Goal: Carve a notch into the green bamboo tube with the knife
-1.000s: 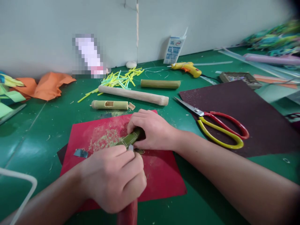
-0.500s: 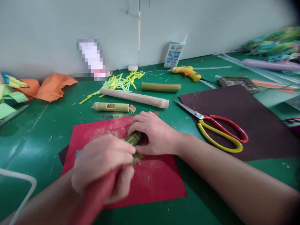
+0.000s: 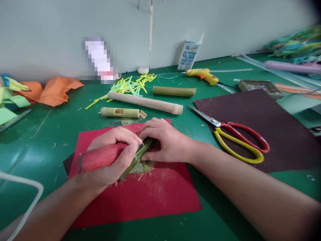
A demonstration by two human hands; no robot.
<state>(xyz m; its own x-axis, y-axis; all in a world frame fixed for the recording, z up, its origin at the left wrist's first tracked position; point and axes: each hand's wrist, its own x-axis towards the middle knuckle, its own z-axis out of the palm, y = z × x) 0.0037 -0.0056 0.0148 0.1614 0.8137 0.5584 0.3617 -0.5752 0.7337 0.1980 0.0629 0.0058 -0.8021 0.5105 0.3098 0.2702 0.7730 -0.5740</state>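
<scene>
My left hand (image 3: 116,152) is closed around the thick red wooden handle of a carving tool (image 3: 102,158). A bit of dark metal shows by its fingertips; the rest of the blade is hidden. The tool's front end meets a green bamboo piece (image 3: 135,160), which slants across a red sheet (image 3: 160,194). My right hand (image 3: 165,140) grips the bamboo's far end, thumb on the near side. Fine shavings (image 3: 147,167) lie beside the bamboo. Just beyond the sheet rest a bamboo tube with a cut notch (image 3: 130,113) and a small loose chip (image 3: 143,114).
Behind lie a long pale stick (image 3: 150,103), another bamboo tube (image 3: 174,91), yellow and green strips (image 3: 130,85) and a yellow glue gun (image 3: 204,75). Large scissors (image 3: 225,134) rest partly on a dark sheet (image 3: 250,113) at right. Orange paper (image 3: 55,90) lies at left.
My left hand has moved forward and turned over, so the red handle now points left instead of down toward me. More of the bamboo shows. My right hand keeps its hold.
</scene>
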